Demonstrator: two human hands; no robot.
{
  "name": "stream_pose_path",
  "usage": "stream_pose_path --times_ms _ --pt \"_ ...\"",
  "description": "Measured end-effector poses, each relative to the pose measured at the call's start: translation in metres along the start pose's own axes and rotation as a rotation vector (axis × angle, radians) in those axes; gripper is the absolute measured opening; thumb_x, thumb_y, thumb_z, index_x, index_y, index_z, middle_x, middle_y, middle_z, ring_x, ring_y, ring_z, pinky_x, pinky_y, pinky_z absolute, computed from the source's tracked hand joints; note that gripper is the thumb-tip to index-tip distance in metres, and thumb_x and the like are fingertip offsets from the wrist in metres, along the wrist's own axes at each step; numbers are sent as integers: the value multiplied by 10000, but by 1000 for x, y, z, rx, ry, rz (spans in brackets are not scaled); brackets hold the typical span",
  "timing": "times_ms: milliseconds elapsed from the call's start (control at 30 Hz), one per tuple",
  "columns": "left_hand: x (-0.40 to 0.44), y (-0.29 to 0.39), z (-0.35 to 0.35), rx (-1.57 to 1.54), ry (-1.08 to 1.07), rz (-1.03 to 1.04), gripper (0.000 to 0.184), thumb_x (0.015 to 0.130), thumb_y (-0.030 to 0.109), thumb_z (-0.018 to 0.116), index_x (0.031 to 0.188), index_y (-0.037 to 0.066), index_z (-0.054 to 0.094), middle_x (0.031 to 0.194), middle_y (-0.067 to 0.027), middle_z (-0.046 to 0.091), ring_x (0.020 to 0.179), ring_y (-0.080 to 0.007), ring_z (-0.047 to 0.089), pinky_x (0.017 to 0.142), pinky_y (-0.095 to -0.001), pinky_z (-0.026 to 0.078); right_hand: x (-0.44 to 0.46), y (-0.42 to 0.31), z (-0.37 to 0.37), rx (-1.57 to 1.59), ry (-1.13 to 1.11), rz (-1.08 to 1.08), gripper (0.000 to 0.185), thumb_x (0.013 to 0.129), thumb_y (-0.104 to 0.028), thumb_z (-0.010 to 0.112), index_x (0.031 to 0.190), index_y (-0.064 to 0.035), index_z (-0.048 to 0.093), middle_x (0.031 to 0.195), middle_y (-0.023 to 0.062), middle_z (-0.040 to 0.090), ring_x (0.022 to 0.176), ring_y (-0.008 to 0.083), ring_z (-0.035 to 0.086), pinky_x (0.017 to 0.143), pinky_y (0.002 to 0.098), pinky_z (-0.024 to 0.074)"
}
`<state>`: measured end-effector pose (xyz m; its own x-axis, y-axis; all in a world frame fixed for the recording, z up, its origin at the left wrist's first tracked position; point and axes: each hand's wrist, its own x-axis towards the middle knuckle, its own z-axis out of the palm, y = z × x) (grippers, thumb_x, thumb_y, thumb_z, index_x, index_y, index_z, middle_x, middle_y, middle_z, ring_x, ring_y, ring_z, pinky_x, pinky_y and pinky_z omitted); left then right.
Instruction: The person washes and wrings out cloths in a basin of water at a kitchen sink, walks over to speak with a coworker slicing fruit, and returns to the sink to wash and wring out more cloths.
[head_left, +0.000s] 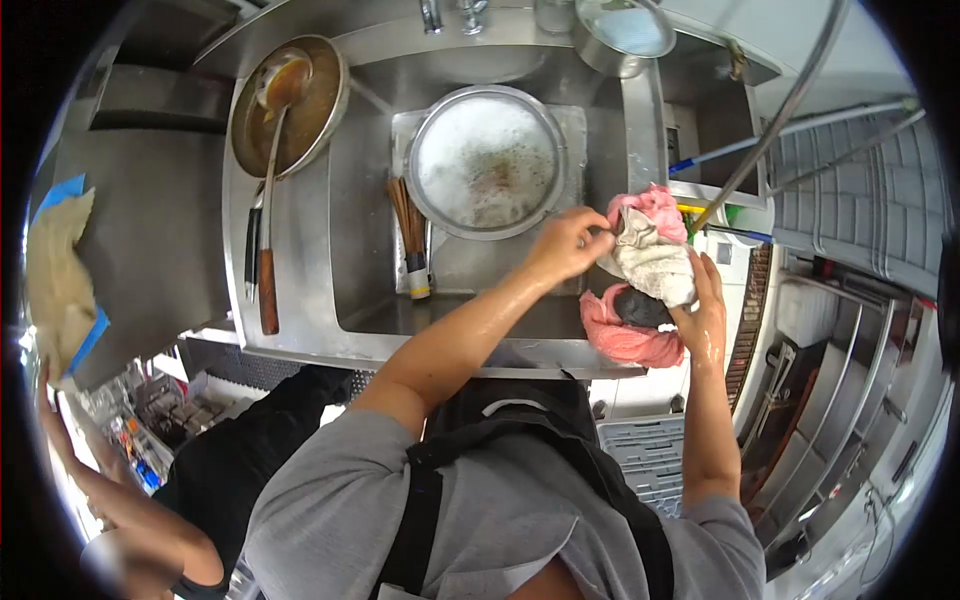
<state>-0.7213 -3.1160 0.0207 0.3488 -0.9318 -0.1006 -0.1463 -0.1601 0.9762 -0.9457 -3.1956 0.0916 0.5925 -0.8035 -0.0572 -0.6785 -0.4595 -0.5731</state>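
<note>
A crumpled off-white cloth lies on a heap of rags at the sink's right edge. My left hand pinches the cloth's left side between curled fingers. My right hand cups its lower right side, fingers stretched along it and thumb against it. One pink rag sits above the cloth, and a second pink rag lies below it. A dark grey wad shows between the cloth and the lower rag. Both forearms look wet.
A round metal basin of foamy water stands in the sink, beside a bundle of brown sticks. At left are a pan and a long-handled ladle. A metal pot stands at the back right. Another person's arm shows lower left.
</note>
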Motion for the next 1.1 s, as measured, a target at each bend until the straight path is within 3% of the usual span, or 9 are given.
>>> stream_pose_path --times_ms 67,267,300,367,500,800,833,867,1100 --pt "7 -47 -24 -22 131 -23 244 750 209 651 920 36 619 932 -110 621 820 -244 613 740 -324 477 -7 -7 -3 46 38 30 677 619 46 585 1268 -79 443 1298 217 403 1194 377 405 972 394 368" --pt "43 -222 -120 1288 -126 -267 565 763 224 577 1292 113 412 1195 -214 516 1119 -361 487 979 -445 361 -37 -14 -24 101 284 88 568 699 67 524 1255 -15 445 1312 189 402 1205 298 418 938 382 398" --pt "56 -247 -120 1275 -129 -267 565 763 224 577 1292 113 412 1195 -214 516 1119 -361 487 979 -445 361 -41 -14 -24 136 313 124 540 716 73 515 1246 -9 453 1308 183 407 1201 288 421 923 376 410" --pt "90 -298 -113 1045 -343 -687 498 784 254 560 1249 99 473 1237 -199 494 1134 -358 477 968 -467 360 -45 -19 -24 161 340 181 494 746 83 505 1232 5 466 1291 179 420 1183 273 438 891 362 431" --pt "155 -311 -94 1078 -425 -760 455 795 286 552 1199 78 525 1251 -153 498 1105 -345 507 912 -478 407 -49 -27 -16 182 326 148 434 780 51 519 1210 2 487 1251 200 448 1126 292 484 839 349 466" --pt "110 -399 -184 107 190 -524 368 756 395 582 980 112 655 967 -159 636 938 -306 598 790 -375 467 -41 -64 -32 375 300 162 310 803 55 510 1111 38 538 1120 181 540 914 233 602 696 279 510" --pt "82 -254 -195 418 134 -605 388 771 475 556 975 161 662 964 -145 641 924 -308 600 794 -373 462 -38 -71 -32 382 269 167 313 791 82 510 1100 41 541 1087 167 559 883 219 612 692 269 504" --pt "74 -216 -198 428 150 -599 388 771 475 556 975 161 662 964 -145 641 924 -308 600 794 -373 462 -34 -72 -29 377 253 161 312 786 87 516 1093 39 549 1061 150 575 865 207 617 693 261 498" --pt "48 -133 -216 335 -66 -330 402 803 391 590 1094 114 599 1028 -120 629 951 -252 588 823 -326 437 19 -121 34 539 -39 -12 311 790 16 550 1101 9 559 1035 106 599 831 156 613 691 261 491"
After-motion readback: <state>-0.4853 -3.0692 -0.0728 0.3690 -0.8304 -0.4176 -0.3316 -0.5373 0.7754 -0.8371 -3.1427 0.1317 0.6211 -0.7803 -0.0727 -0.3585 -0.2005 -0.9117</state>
